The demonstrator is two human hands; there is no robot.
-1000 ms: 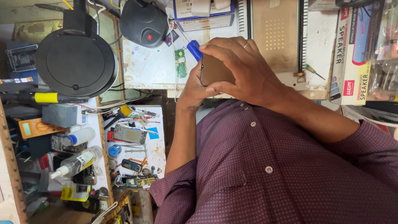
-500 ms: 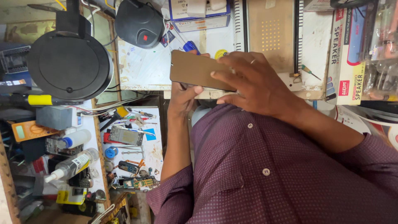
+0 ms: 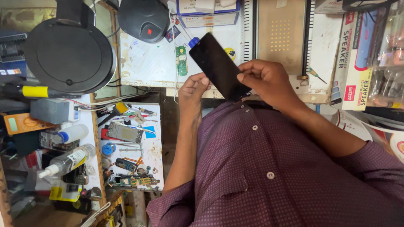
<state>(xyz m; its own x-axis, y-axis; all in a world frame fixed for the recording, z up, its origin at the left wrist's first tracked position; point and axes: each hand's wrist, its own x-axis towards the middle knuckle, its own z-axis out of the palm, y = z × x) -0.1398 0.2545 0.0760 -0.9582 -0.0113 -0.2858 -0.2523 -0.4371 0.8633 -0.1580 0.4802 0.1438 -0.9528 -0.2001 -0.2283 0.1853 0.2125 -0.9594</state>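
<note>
- The phone (image 3: 219,67) now shows its dark glass face to the camera, where half a second ago a tan back panel was turned up, and a second ago it sat nearly hidden under the hands; it has been flipped over and swung out at a slant above the white work mat (image 3: 147,63)
- The right hand (image 3: 267,82) pinches the phone's lower end, thumb on the glass and fingers curled shut behind it; this grip carries the weight
- The left hand (image 3: 194,90) has dropped from cupping the body to touching only the lower left edge with bunched fingertips, closed lightly on the rim, not wrapped around it
- The phone is held in the air, just in front of the person's chest, its top corner lying over a small green circuit board (image 3: 182,61) and a blue-capped tool (image 3: 193,42) on the mat
- Judging from the turn, the work has passed from the back of the phone to its screen side, and the left fingertips at the edge suggest feeling along the seam
- The side tray of opened phones and screwdrivers (image 3: 130,143) lies well apart and untouched, as does the black round lamp base (image 3: 69,52)
</note>
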